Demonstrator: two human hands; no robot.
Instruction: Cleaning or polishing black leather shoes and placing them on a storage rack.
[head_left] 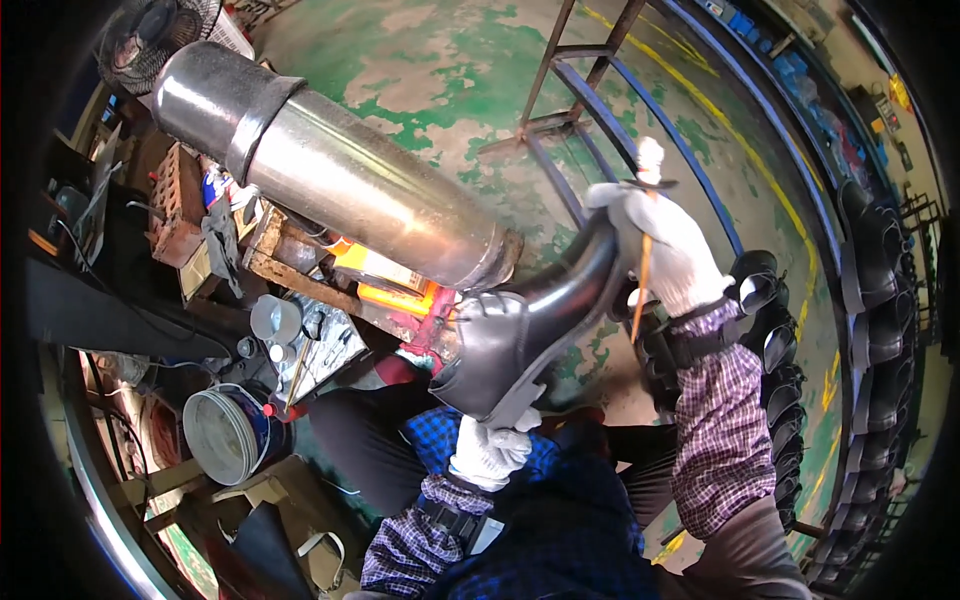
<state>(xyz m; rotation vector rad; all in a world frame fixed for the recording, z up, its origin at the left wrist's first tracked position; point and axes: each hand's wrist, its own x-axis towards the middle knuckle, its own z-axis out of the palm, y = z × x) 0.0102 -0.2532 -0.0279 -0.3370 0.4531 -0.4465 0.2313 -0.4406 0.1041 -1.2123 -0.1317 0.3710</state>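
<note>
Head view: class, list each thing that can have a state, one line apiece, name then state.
Black boot: held sole-up, tilted.
Left hand: gloved, gripping the boot's sole end.
Right hand: gloved, gripping boot shaft and thin stick.
Metal duct: lying tilted.
Bucket: open.

A big metal pipe is blocking the upper left, bench clutter is crowding below it; green floor beyond is lying open.
</note>
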